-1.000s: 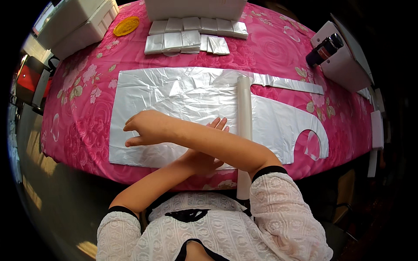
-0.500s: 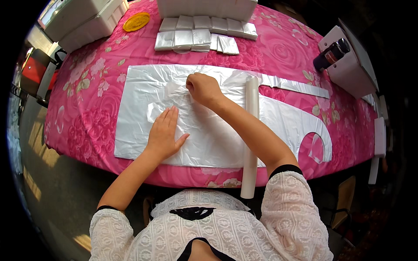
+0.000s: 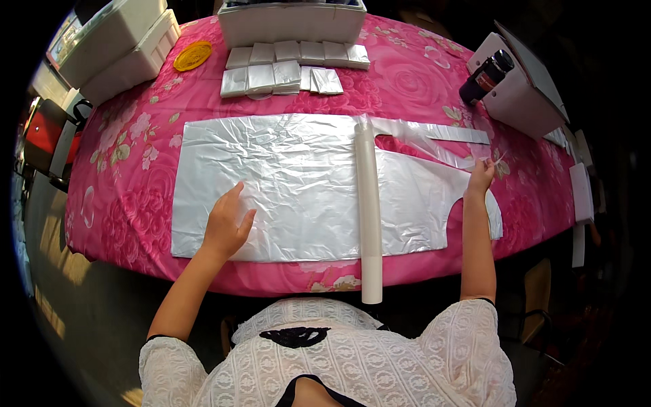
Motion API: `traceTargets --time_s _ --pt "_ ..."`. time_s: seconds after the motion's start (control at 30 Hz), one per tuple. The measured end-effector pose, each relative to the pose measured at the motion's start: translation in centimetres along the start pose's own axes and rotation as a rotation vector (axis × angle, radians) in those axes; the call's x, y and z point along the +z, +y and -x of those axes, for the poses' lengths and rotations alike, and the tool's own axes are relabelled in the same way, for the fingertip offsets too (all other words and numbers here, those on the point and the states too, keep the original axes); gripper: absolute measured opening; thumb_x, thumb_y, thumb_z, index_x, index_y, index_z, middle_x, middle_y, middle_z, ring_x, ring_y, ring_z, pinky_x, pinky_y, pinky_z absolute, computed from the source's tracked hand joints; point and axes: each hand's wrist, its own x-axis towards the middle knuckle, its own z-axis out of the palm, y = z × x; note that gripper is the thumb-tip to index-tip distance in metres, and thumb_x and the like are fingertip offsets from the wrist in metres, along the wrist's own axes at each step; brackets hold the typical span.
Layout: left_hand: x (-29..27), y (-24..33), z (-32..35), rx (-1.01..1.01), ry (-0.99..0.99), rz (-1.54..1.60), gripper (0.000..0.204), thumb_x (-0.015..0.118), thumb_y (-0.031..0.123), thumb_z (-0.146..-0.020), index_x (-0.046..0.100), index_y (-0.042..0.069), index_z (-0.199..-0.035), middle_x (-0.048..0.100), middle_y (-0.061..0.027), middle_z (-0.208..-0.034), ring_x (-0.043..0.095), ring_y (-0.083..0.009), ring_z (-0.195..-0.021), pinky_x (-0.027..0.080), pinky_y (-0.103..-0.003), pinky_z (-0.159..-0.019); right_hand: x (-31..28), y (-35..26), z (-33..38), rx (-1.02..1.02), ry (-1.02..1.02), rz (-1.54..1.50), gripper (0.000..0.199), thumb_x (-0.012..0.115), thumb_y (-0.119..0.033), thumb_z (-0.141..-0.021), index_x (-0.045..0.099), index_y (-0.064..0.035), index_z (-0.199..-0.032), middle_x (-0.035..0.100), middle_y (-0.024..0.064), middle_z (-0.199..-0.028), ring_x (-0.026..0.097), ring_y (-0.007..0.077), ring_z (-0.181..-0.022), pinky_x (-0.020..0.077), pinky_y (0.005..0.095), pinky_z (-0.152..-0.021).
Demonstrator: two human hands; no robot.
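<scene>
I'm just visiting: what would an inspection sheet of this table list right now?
Surface: pink flowered tablecloth.
Job's things: translucent white plastic apron sheet spread flat; white roll lying across it.
Clutter: folded white packets, yellow ring, white boxes, dark jar.
Hands: left hand flat on the sheet; right hand pinching its strap end.
Cables: nothing seen.
Surroundings: dark floor, chair at left.

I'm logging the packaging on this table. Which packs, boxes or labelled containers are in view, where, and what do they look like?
Folded packs: two rows at the far edge, small silvery squares.
White boxes: far left corner, stacked, rectangular.
Tray: far middle, long, white.
Jar: far right on a white box, dark with a label.
</scene>
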Motion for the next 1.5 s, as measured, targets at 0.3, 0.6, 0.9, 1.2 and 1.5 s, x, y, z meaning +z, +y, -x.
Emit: traceTargets --time_s 0.3,0.6,0.9,1.2,1.5 --pt "-4.8 0.4 2.3 -0.185 0.111 -0.099 0.028 0.06 0.011 -0.078 0.058 -0.004 -0.102 0.062 -0.0192 -0.095 0.059 -0.0336 -0.088 0.047 -0.039 -0.078 -1.1 -8.4 20.1 -1.022 -1.456 0.478 0.051 0.055 -0.031 -0.082 0.047 -0.0069 -0.126 0.037 0.0135 -0.137 0.03 0.0301 -0.13 0.0247 0.0435 -0.105" --pt "-10.8 -2.1 6.6 -0.341 0.183 -0.177 0.027 0.062 0.013 -0.076 0.06 -0.001 -0.099 0.064 -0.0159 -0.095 0.06 -0.0298 -0.09 0.047 -0.036 -0.08 5.4 -15.8 36.8 -0.993 -2.174 -0.265 0.029 0.063 -0.023 -0.075 0.063 -0.0039 -0.096 0.064 0.0127 -0.086 0.059 0.0307 -0.083 0.045 0.0396 -0.077" --pt "-10.7 -1.8 10.6 -0.319 0.184 0.002 0.028 0.065 0.012 -0.072 0.06 -0.002 -0.097 0.063 -0.0158 -0.094 0.058 -0.0318 -0.088 0.045 -0.038 -0.08 15.4 -15.0 35.1 -1.361 -1.754 0.103 0.047 0.057 -0.029 -0.084 0.046 -0.0075 -0.124 0.045 0.011 -0.129 0.037 0.0271 -0.124 0.0285 0.0431 -0.103" --pt "-8.7 1.2 12.5 -0.599 -0.051 -0.216 0.061 0.073 0.029 -0.067 0.044 -0.003 -0.11 0.052 -0.0192 -0.097 0.054 -0.0347 -0.086 0.046 -0.041 -0.074 23.3 -13.1 44.6 -1.312 -1.743 -0.005 0.049 0.049 -0.039 -0.084 0.052 -0.005 -0.12 0.049 0.013 -0.124 0.035 0.0302 -0.125 0.0202 0.0446 -0.107" --pt "-7.8 0.9 13.8 -0.719 -0.037 1.189 0.059 0.071 0.024 -0.071 0.046 -0.003 -0.118 0.059 -0.0084 -0.095 0.06 -0.0146 -0.077 0.05 -0.027 -0.069 23.4 -14.7 45.8 -0.168 -1.274 -0.112 0.089 0.064 -0.021 -0.071 0.01 0.0072 -0.136 0.019 0.0299 -0.136 0.018 0.0392 -0.13 0.0189 0.0463 -0.105"
